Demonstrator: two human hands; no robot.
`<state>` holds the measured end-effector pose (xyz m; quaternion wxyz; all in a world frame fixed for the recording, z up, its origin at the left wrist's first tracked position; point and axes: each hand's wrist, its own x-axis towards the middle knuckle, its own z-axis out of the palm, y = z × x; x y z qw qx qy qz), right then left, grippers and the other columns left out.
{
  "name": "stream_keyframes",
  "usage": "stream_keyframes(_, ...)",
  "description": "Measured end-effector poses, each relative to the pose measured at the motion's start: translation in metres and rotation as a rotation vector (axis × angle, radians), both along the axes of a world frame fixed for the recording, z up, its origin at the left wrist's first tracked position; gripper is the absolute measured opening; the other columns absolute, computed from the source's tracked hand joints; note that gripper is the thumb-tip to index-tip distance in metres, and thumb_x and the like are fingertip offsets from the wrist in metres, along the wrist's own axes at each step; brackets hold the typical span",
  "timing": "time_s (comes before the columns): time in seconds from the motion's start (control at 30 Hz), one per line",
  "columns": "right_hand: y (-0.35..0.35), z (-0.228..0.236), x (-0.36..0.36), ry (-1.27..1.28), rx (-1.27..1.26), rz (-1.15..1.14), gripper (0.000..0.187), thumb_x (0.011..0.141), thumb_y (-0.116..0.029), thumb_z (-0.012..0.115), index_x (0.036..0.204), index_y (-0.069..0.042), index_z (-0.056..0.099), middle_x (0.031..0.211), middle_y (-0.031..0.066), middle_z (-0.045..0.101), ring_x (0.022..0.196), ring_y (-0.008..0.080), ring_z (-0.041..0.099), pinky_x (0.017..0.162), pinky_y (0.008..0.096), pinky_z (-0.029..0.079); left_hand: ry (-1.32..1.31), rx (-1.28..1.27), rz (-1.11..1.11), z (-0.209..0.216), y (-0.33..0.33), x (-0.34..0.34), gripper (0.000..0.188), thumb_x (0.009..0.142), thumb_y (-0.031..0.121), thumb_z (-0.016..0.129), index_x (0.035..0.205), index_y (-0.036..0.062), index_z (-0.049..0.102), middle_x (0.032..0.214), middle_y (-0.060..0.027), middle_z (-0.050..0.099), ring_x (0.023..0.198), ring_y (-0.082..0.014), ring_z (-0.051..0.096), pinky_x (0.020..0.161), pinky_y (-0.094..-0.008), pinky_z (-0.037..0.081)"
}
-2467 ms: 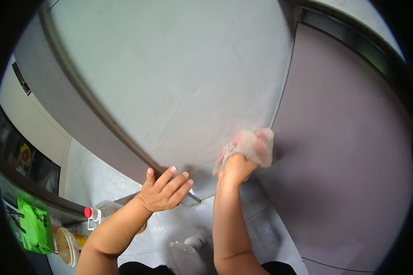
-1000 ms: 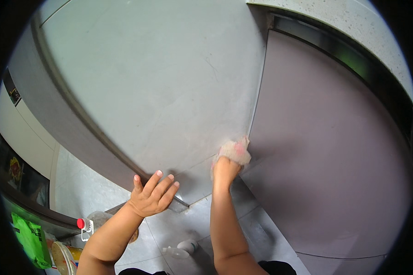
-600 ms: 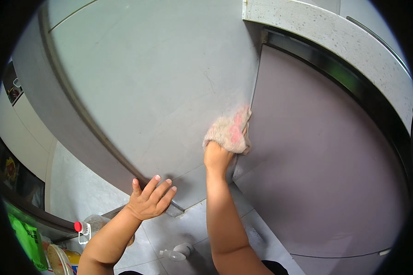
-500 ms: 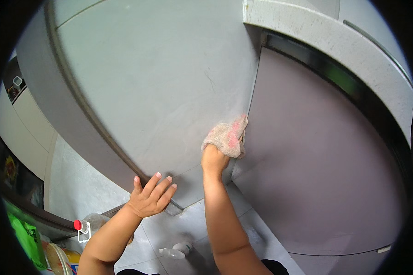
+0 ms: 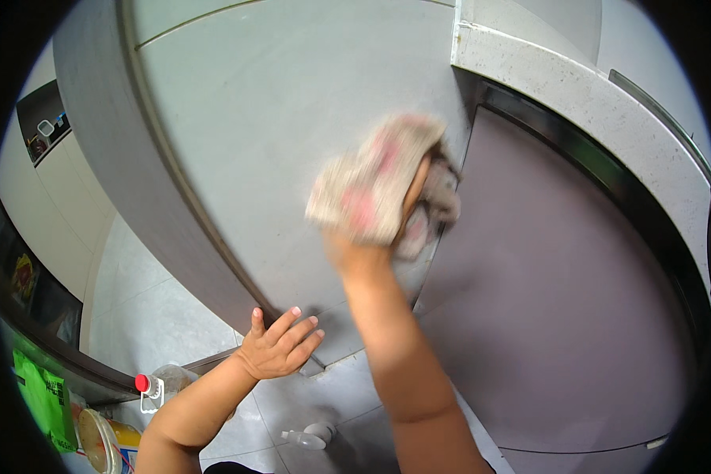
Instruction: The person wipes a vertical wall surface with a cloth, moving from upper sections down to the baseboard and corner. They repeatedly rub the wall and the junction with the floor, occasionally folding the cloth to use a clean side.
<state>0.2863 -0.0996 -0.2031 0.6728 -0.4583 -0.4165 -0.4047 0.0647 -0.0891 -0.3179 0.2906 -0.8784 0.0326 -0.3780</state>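
Note:
A beige cloth with pink patches (image 5: 371, 186) is wrapped over my right hand (image 5: 359, 251), which is blurred by motion. The hand grips the cloth in front of the pale grey wall panel (image 5: 261, 134), near its right edge; whether the cloth touches the panel I cannot tell. Lower down, my left hand (image 5: 280, 345) has its fingers spread and holds nothing. It is by the foot of the dark door-frame edge (image 5: 213, 237), at the panel's lower left.
On the right stands a mauve cabinet door (image 5: 569, 284) under a speckled white counter (image 5: 545, 67). A spray bottle (image 5: 310, 437) lies on the tiled floor. At lower left are a red-capped clear jug (image 5: 150, 387), a tub (image 5: 99, 442) and a green bag (image 5: 43, 399).
My right hand has moved up the panel with the cloth, which now spreads wider over it. My left hand keeps its place by the frame, and the view has shifted slightly.

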Motion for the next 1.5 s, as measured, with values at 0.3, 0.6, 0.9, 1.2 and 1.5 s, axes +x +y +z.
stream_keyframes(0.3,-0.050,-0.268,-0.070,0.551,-0.596,0.207,0.058,0.080,-0.021,0.070,0.133,-0.002,0.053,0.138,0.0233,0.047,0.130,0.0405,0.043,0.106,0.0506,0.038,0.016,0.019,-0.014,0.002,0.002,-0.004,0.014,0.086,0.020,0.060,0.098,0.0205,0.067,0.109,0.0017,0.065,0.120,-0.0243,0.057,0.119,-0.0631,0.008)
stream_keyframes(0.6,-0.113,-0.241,-0.006,1.416,-0.052,1.377,0.036,0.095,-0.024,0.059,0.116,0.005,0.061,0.110,0.0197,0.066,0.097,0.0316,0.067,0.082,0.0438,0.057,-0.034,-1.037,-0.229,0.004,-0.055,0.017,0.047,0.075,0.007,0.068,0.120,0.0042,0.055,0.126,-0.0192,0.054,0.122,-0.0367,0.052,0.107,-0.0488,0.038)
stream_keyframes(0.9,-0.131,-0.135,0.012,0.968,-0.059,1.857,0.062,0.082,-0.032,0.073,0.127,0.008,0.056,0.126,0.0235,0.061,0.109,0.0333,0.064,0.093,0.0449,0.055,0.045,-2.432,-0.564,-0.013,-0.065,0.058,0.086,0.089,0.033,0.075,0.151,0.0004,0.025,0.145,-0.0136,0.046,0.138,-0.0215,0.039,0.116,-0.0388,0.030)
stream_keyframes(1.2,-0.170,-0.100,0.039,1.212,-0.575,1.722,0.055,0.089,-0.030,0.065,0.131,0.004,0.054,0.128,0.0224,0.060,0.113,0.0331,0.062,0.094,0.0468,0.054,-0.060,-2.512,-0.404,-0.007,-0.063,0.058,0.040,0.092,0.016,0.071,0.126,0.0057,0.053,0.118,-0.0064,0.066,0.101,-0.0148,0.065,0.093,-0.0300,0.050)
stream_keyframes(1.5,-0.233,-0.086,0.033,1.334,-0.908,1.452,0.036,0.091,-0.009,0.058,0.125,0.001,0.055,0.121,0.0154,0.063,0.107,0.0266,0.065,0.091,0.0421,0.054,0.098,-2.796,-0.244,0.001,-0.050,0.025,0.040,0.089,0.012,0.070,0.124,0.0073,0.052,0.118,-0.0088,0.064,0.108,-0.0224,0.066,0.093,-0.0395,0.056)
